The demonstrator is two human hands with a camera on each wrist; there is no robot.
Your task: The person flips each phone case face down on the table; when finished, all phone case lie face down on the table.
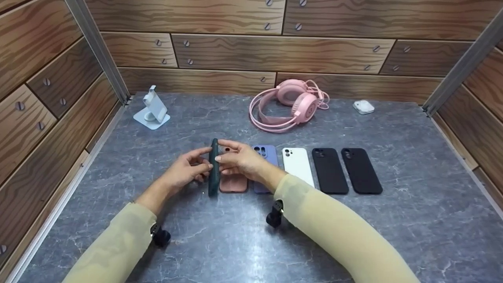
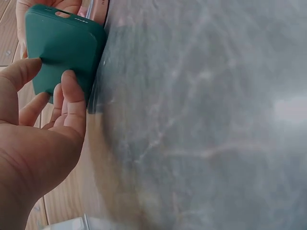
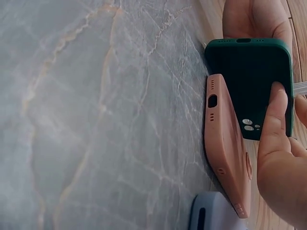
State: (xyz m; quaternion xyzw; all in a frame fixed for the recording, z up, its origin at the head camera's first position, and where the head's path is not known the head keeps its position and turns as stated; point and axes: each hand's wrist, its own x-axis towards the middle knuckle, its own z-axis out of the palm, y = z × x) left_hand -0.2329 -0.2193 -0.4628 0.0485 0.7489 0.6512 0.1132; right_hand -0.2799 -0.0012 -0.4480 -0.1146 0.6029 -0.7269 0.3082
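A dark green phone case stands on edge between both hands, its open side turned toward the right hand. My left hand holds it from the left, fingertips on the smooth back. On the other side my right hand grips it, one finger at the far end and the thumb against the inside. In the right wrist view, camera holes show near the case's far end. Close beside it lies a pinkish-brown phone case, partly hidden under the right hand.
Rightward in a row lie a purple-blue case, a white case and two black cases. Behind them are pink headphones, a white stand at back left and a small white object at back right. Wood-patterned walls enclose the table.
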